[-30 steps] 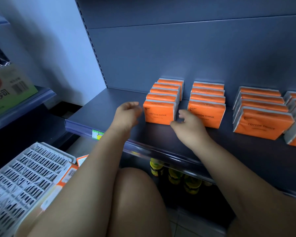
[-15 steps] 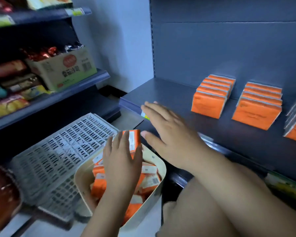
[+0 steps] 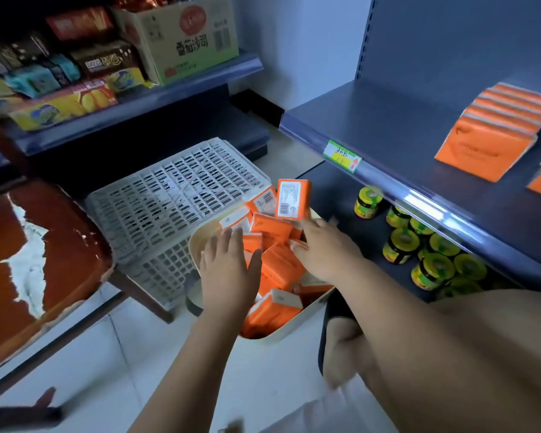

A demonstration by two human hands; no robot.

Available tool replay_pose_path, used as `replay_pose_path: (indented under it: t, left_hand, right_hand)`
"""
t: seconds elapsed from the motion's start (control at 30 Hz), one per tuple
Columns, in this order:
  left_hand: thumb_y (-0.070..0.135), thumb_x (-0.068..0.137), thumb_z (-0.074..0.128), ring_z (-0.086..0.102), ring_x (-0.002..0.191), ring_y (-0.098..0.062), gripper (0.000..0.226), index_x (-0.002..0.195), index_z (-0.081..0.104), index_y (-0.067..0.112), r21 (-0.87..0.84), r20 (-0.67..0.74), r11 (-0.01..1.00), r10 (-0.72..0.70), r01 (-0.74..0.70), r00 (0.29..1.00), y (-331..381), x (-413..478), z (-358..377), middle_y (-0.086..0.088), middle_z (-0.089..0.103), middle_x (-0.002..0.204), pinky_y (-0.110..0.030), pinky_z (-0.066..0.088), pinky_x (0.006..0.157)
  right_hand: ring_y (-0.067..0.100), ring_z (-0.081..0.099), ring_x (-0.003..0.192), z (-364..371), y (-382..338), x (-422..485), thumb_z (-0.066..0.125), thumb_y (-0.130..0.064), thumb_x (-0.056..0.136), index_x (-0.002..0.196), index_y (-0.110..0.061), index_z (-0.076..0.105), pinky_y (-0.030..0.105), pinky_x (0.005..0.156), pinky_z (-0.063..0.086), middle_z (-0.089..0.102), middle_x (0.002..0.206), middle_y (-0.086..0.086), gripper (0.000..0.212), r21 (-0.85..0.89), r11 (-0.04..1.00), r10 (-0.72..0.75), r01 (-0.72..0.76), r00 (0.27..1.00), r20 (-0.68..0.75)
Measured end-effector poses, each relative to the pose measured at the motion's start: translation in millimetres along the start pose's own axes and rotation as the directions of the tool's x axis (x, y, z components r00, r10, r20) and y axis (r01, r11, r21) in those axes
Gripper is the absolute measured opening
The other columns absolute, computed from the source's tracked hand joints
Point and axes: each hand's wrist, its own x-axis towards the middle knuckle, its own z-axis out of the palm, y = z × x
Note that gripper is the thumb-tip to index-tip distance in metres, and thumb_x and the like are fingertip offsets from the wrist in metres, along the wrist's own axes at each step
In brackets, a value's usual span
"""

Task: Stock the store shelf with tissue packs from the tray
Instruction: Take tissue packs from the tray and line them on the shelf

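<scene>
Left hand (image 3: 228,271), right hand (image 3: 327,253) over tray (image 3: 286,331)

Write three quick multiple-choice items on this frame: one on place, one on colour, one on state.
1. Where do the jars stand?
A. on the lower shelf, under the tissue shelf
B. on the floor
C. on the white crate

2. What colour are the tissue packs in the tray?
A. blue
B. orange
C. green

3. How is the left hand?
A. gripping a jar
B. a fist holding nothing
C. fingers spread over the packs

Key:
1 A, the jars sit in rows beneath the tissue shelf.
2 B, every pack is orange with white ends.
3 C, its fingers are straight and apart above the tray.
</scene>
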Motion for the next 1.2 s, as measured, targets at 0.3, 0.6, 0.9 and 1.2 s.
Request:
replay_pose_path:
  t: [0.3, 0.6, 0.9, 1.2]
  left_hand:
    - [0.051, 0.103, 0.049, 0.030, 0.151, -0.032, 0.059, 0.152, 0.044, 0.019, -0.075, 0.156, 0.993, -0.079, 0.091, 0.985, -2, 41, 42, -0.003, 0.045, 0.159, -0.050, 0.028, 0.123]
    - [0.035, 0.100, 0.057, 0.042, 0.138, -0.035, 0.057, 0.149, 0.046, 0.009, -0.116, 0.100, 0.988, -0.090, 0.101, 0.991, 7, 142, 68, -0.010, 0.054, 0.148, -0.045, 0.030, 0.118]
    - [0.014, 0.082, 0.063, 0.055, 0.117, -0.041, 0.047, 0.130, 0.062, 0.010, -0.067, 0.151, 0.980, -0.174, 0.185, 0.973, -7, 190, 104, -0.013, 0.066, 0.123, -0.041, 0.033, 0.101]
    - [0.010, 0.083, 0.074, 0.059, 0.106, -0.032, 0.037, 0.119, 0.065, 0.014, -0.225, 0.028, 0.973, -0.051, 0.056, 0.998, -5, 172, 85, -0.005, 0.069, 0.108, -0.043, 0.049, 0.086]
  right_hand:
    - [0.032, 0.060, 0.113, 5, 14, 69, 0.059, -0.045, 0.098, 0.128, -0.017, 0.057, 0.037, 0.079, 0.045, 0.058, 0.127, 0.008, 0.040, 0.199, 0.949, 0.252, -0.244, 0.968, -0.014]
    - [0.033, 0.050, 0.135, 1, 12, 151, 0.067, -0.019, 0.091, 0.162, -0.026, 0.024, 0.054, 0.105, 0.051, 0.043, 0.152, 0.009, 0.083, 0.417, 0.876, 0.285, -0.243, 0.957, -0.042]
    - [0.035, 0.044, 0.136, 12, 16, 185, 0.078, -0.024, 0.085, 0.157, -0.022, 0.029, 0.049, 0.103, 0.050, 0.044, 0.148, 0.013, 0.087, 0.109, 0.980, 0.173, -0.166, 0.983, -0.058]
    - [0.022, 0.069, 0.094, 13, 50, 162, 0.076, -0.016, 0.085, 0.110, -0.013, 0.065, 0.026, 0.071, 0.052, 0.070, 0.115, 0.008, 0.028, 0.589, 0.711, 0.429, -0.383, 0.901, 0.068]
